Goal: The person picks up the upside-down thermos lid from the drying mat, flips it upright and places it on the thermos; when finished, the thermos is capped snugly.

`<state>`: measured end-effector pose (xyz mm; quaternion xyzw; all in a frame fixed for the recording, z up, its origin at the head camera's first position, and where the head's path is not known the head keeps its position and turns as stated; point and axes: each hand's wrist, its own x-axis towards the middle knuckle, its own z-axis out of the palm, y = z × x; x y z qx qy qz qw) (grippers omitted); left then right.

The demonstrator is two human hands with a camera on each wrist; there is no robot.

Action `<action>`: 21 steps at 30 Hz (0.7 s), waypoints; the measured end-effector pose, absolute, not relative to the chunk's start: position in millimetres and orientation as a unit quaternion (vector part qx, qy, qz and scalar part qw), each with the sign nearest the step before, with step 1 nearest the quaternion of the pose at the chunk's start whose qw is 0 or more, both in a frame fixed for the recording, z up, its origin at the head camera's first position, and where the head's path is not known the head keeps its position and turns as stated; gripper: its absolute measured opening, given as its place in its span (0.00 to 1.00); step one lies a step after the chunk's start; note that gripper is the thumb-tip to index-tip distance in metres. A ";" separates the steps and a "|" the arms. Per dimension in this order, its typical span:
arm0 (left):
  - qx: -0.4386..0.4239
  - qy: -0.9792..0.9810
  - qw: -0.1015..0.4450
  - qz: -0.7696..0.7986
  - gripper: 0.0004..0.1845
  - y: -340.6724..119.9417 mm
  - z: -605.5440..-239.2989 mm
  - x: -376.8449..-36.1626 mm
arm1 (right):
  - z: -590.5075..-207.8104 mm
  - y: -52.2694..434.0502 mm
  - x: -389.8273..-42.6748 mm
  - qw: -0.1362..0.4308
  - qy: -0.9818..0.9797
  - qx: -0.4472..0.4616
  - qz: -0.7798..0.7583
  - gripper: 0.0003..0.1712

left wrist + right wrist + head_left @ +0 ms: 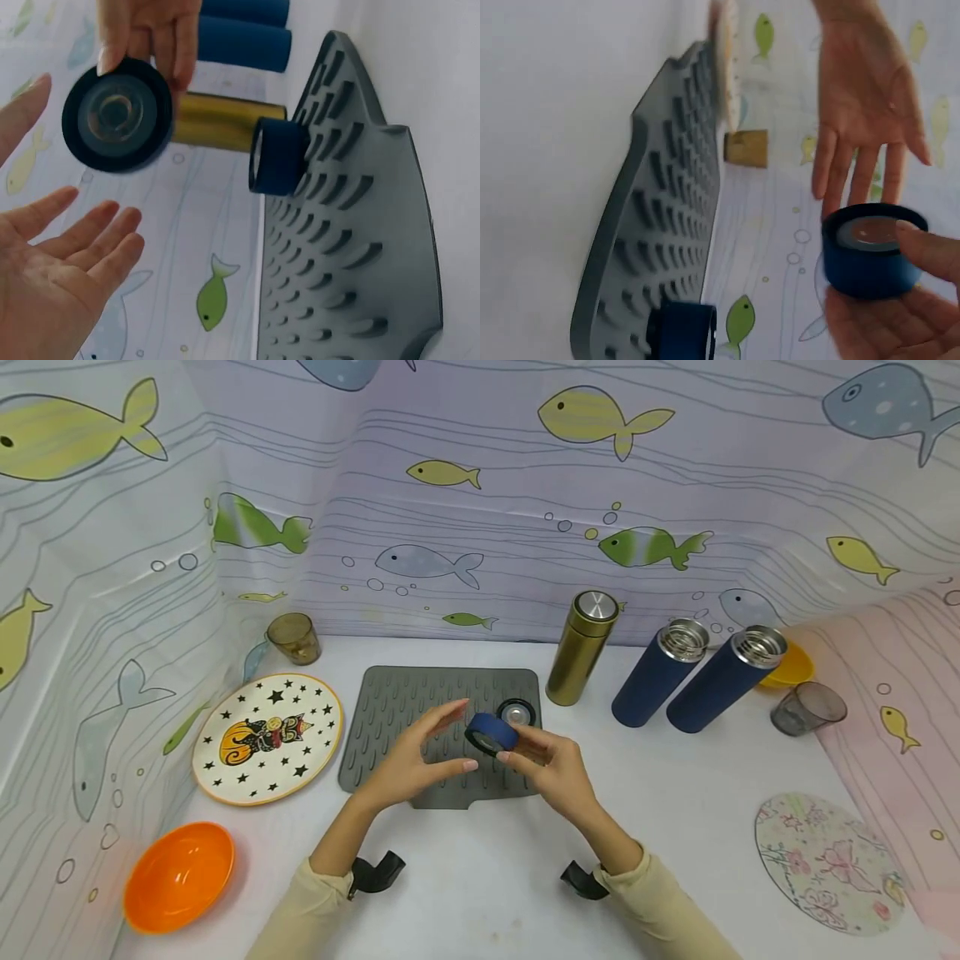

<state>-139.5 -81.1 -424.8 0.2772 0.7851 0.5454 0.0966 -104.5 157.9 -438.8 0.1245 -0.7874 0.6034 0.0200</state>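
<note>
My right hand [558, 770] pinches a blue bottle lid [491, 732] between thumb and fingers, above the grey drying mat [442, 777]. The lid's black-rimmed underside [116, 116] faces the left wrist camera. Just left of this lid, my left hand [411, 764] is spread with its fingers extended and nothing in its grasp. A second blue lid [277, 156] lies on the mat, its open side up, showing a black ring and pale centre in the head view. Behind to the right stand two navy bottles [648, 685] without lids, their steel mouths exposed.
A gold bottle [581, 652] with its lid on stands behind the mat. Left are a star-patterned plate [315, 760], an orange bowl [180, 877] and an amber glass [296, 639]. Right are a grey glass [806, 708], a yellow bowl [795, 667] and a round floral mat [825, 864].
</note>
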 end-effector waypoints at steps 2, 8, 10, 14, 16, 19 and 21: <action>0.274 0.775 0.100 0.560 0.41 -83.4 -425.1 -141.2 | -440.2 159.2 -103.6 0.110 -0.815 0.188 0.537 0.27; 0.276 0.765 0.109 0.571 0.40 -84.7 -425.3 -143.1 | -444.6 166.4 -103.6 0.292 -0.822 0.337 0.356 0.28; 0.280 0.763 0.114 0.571 0.40 -83.8 -424.7 -142.9 | -445.7 167.9 -104.1 0.325 -0.816 0.369 0.305 0.22; 0.295 0.755 0.134 0.570 0.44 -81.1 -424.1 -142.3 | -446.7 167.8 -105.1 0.389 -0.792 0.414 0.225 0.16; 0.304 0.750 0.143 0.570 0.46 -79.0 -423.8 -142.0 | -446.8 167.2 -105.6 0.416 -0.776 0.429 0.201 0.15; 0.317 0.746 0.149 0.566 0.47 -74.8 -423.8 -142.2 | -445.8 167.4 -106.3 0.444 -0.759 0.443 0.174 0.15; 0.325 0.744 0.150 0.564 0.48 -71.1 -422.7 -142.1 | -445.2 168.5 -106.9 0.453 -0.752 0.451 0.163 0.15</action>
